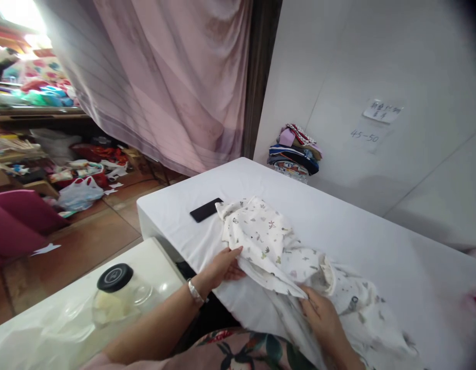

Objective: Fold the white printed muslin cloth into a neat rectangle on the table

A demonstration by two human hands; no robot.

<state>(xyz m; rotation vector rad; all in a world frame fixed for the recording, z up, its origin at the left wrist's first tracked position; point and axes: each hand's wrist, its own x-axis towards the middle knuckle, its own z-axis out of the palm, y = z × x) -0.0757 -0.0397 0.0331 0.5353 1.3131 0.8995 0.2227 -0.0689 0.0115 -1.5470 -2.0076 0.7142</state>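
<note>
A white garment (261, 231) with a small scattered print lies loosely spread on the white-covered table (318, 216). My left hand (227, 266) pinches its near edge, thumb on top and fingers underneath. Further right along the same edge, my right hand (320, 313) grips the cloth, with the fingertips partly hidden by it. More of the same printed fabric (368, 308) lies bunched to the right, past my right hand. A flat black rectangular object (205, 210), perhaps a phone, rests just beyond the garment's left end.
On the left, a black-lidded clear jar (115, 280) stands on a white surface (153, 257). Folded clothes (295, 151) are stacked against the wall at the table's far side. A pink curtain (176, 77) hangs behind. A pink chair (25, 221) and cluttered items occupy the far left.
</note>
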